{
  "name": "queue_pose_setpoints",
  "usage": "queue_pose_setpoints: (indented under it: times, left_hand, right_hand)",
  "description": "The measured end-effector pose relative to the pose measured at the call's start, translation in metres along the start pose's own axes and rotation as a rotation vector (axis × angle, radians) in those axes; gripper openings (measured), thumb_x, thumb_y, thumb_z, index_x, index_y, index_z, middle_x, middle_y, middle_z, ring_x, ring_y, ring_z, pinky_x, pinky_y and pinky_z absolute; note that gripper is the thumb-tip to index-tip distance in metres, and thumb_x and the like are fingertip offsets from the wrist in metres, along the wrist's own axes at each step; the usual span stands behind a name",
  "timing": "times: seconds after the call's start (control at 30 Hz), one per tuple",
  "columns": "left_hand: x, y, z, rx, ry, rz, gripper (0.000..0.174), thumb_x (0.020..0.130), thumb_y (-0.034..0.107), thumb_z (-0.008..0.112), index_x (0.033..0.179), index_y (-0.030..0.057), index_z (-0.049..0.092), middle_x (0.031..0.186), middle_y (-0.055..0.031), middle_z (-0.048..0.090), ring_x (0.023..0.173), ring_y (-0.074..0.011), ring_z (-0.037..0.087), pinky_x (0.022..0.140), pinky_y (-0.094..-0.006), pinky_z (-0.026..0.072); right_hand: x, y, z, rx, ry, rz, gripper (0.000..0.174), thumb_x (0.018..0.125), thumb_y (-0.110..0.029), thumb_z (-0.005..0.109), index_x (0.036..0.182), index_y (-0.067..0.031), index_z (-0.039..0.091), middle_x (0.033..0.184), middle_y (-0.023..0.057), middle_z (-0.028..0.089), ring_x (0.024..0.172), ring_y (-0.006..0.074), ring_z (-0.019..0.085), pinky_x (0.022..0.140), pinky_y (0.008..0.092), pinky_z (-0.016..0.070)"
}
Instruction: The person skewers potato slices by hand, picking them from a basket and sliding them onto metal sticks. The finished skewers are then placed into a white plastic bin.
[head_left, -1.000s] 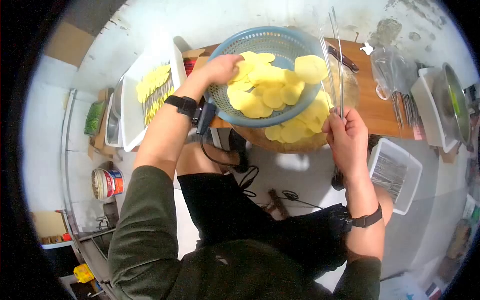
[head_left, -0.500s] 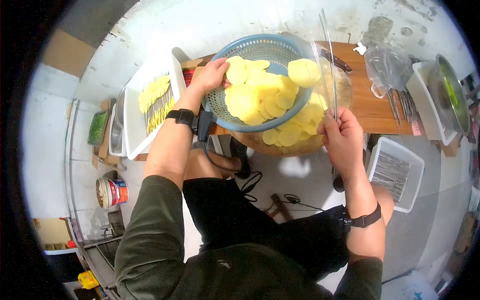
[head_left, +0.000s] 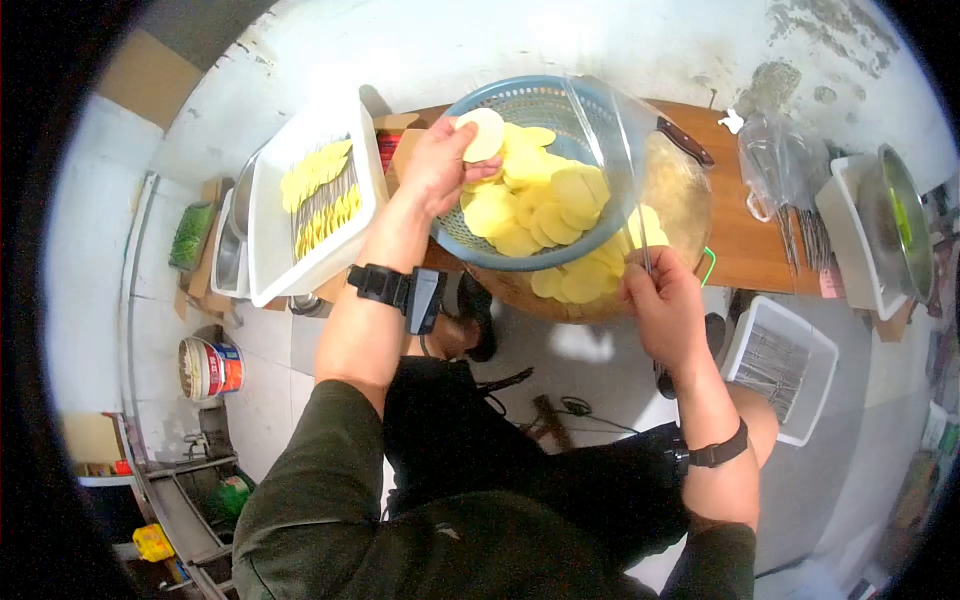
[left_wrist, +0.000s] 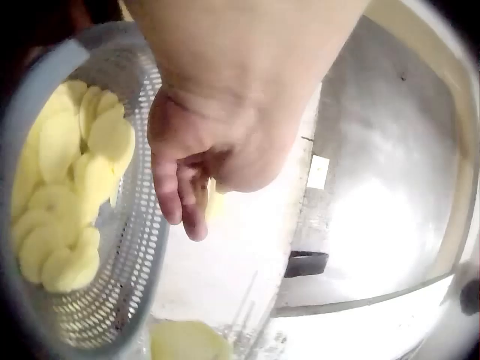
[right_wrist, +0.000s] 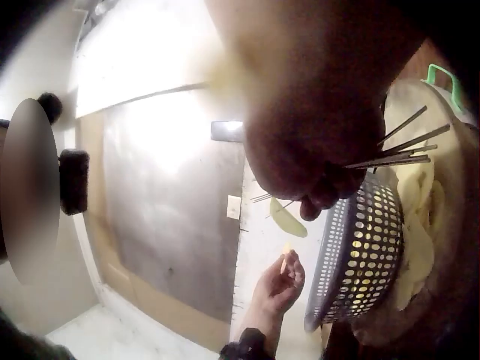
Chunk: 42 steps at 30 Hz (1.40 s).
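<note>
In the head view, one round, pale-yellow slice [head_left: 482, 133] is pinched by the left hand [head_left: 438, 172] at twelve o'clock, over the basket's rim; in the left wrist view it is largely hidden. The right hand [head_left: 665, 300] is closed around thin metal skewers [head_left: 643, 235]. At least four skewer ends are counted in the right wrist view, where a hanging slice [right_wrist: 289, 217] is also shown near their far ends; this is not made out in the head view.

One perforated blue-grey plastic basket [head_left: 520, 264] is noted, filled with overlapping smooth slices [head_left: 540, 205], too many to be counted. More are spread on one round wooden block [head_left: 675, 190]. One knife [head_left: 685, 142] is located at two o'clock, one white tray [head_left: 372, 170] of skewered slices at ten, and one white bin [head_left: 820, 385] of metal skewers between three and four.
</note>
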<state>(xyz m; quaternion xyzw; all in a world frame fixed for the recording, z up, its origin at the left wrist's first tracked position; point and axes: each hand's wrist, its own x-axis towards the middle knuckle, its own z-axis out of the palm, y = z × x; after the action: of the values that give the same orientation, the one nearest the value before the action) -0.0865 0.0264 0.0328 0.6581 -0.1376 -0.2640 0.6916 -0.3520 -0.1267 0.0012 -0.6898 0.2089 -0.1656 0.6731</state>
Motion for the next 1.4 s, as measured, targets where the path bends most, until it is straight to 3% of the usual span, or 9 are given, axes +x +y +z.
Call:
queue_pose_setpoints:
  times: [0.07, 0.17, 0.23, 0.3, 0.4, 0.5, 0.7, 1.0, 1.4]
  left_hand:
    - [-0.005, -0.004, 0.0, -0.222, -0.152, -0.057, 0.023, 0.093, 0.01, 0.05, 0.114, 0.0014, 0.054, 0.098, -0.0077, 0.063, 0.08, -0.0183, 0.064, 0.073, -0.0321, 0.0559]
    - [-0.017, -0.007, 0.009, -0.272, -0.181, -0.035, 0.025, 0.09, 0.007, 0.053, 0.114, 0.0023, 0.054, 0.097, -0.0062, 0.063, 0.079, -0.0161, 0.062, 0.072, -0.0292, 0.0534]
    - [-0.014, -0.016, 0.011, -0.267, -0.134, -0.035, 0.026, 0.088, 0.008, 0.054, 0.114, 0.0039, 0.055, 0.097, -0.0039, 0.063, 0.078, -0.0144, 0.061, 0.069, -0.0267, 0.0507]
    - [-0.005, -0.025, 0.005, -0.268, -0.27, -0.009, 0.026, 0.088, 0.01, 0.055, 0.114, 0.0049, 0.055, 0.098, -0.0024, 0.062, 0.079, -0.0138, 0.06, 0.066, -0.0254, 0.0486]
    - [0.0, -0.025, 0.014, -0.244, -0.309, -0.014, 0.025, 0.089, 0.012, 0.055, 0.113, 0.0044, 0.055, 0.1, -0.0024, 0.061, 0.081, -0.0138, 0.061, 0.068, -0.0264, 0.0507]
    - [-0.008, -0.015, 0.021, -0.308, -0.241, -0.055, 0.027, 0.093, 0.012, 0.052, 0.119, 0.0047, 0.054, 0.111, -0.0059, 0.062, 0.09, -0.0154, 0.063, 0.066, -0.0259, 0.0532]
    - [0.0, -0.022, 0.004, -0.263, -0.238, 0.021, 0.025, 0.092, 0.012, 0.056, 0.115, 0.0015, 0.055, 0.107, -0.0065, 0.062, 0.086, -0.015, 0.064, 0.064, -0.0233, 0.0523]
    - [0.005, -0.024, -0.004, -0.265, -0.179, -0.016, 0.024, 0.087, 0.017, 0.065, 0.108, 0.0043, 0.062, 0.095, -0.0022, 0.063, 0.072, -0.0096, 0.057, 0.06, -0.0219, 0.0469]
    - [0.005, -0.023, 0.0, -0.346, -0.138, 0.052, 0.029, 0.087, 0.014, 0.066, 0.112, 0.0019, 0.059, 0.1, -0.0046, 0.063, 0.076, -0.0116, 0.061, 0.062, -0.0219, 0.0495]
  right_hand:
    - [0.0, 0.001, 0.003, -0.072, -0.041, 0.058, 0.009, 0.092, -0.007, 0.054, 0.085, -0.0003, 0.056, 0.067, 0.0004, 0.059, 0.062, 0.0069, 0.052, 0.056, 0.0236, 0.0421]
    - [0.0, 0.003, 0.007, -0.093, -0.05, 0.072, 0.011, 0.092, -0.008, 0.055, 0.084, -0.0006, 0.056, 0.067, 0.0, 0.058, 0.062, 0.0059, 0.05, 0.056, 0.0232, 0.0413]
    - [-0.002, 0.005, 0.005, -0.14, -0.07, 0.071, 0.01, 0.093, -0.009, 0.055, 0.086, -0.001, 0.056, 0.067, -0.0009, 0.057, 0.062, 0.0054, 0.049, 0.056, 0.0227, 0.0409]
    - [-0.003, 0.001, 0.009, -0.018, -0.093, 0.122, 0.01, 0.094, -0.009, 0.054, 0.089, -0.0015, 0.056, 0.068, -0.0013, 0.058, 0.062, 0.0052, 0.05, 0.056, 0.0229, 0.0416]
    - [0.0, 0.008, 0.01, -0.06, -0.115, 0.172, 0.01, 0.095, -0.011, 0.052, 0.092, -0.0019, 0.055, 0.07, -0.001, 0.059, 0.06, 0.0055, 0.051, 0.055, 0.0221, 0.0416]
    - [0.003, 0.007, 0.013, -0.079, -0.104, 0.204, 0.01, 0.095, -0.011, 0.052, 0.092, -0.0023, 0.055, 0.07, -0.0006, 0.06, 0.058, 0.0052, 0.05, 0.053, 0.0211, 0.0405]
    - [0.007, 0.012, 0.017, -0.07, -0.104, 0.184, 0.009, 0.095, -0.011, 0.052, 0.093, -0.0027, 0.054, 0.07, -0.0001, 0.06, 0.055, 0.0045, 0.048, 0.051, 0.0203, 0.0388]
    - [0.004, 0.019, 0.019, -0.008, -0.087, 0.17, 0.008, 0.096, -0.01, 0.051, 0.095, -0.0026, 0.054, 0.07, 0.0014, 0.06, 0.055, 0.0055, 0.049, 0.05, 0.0197, 0.039]
    - [0.0, 0.016, 0.015, 0.026, -0.075, 0.173, 0.007, 0.096, -0.011, 0.052, 0.096, -0.0042, 0.053, 0.069, 0.0006, 0.059, 0.054, 0.006, 0.048, 0.05, 0.0199, 0.039]
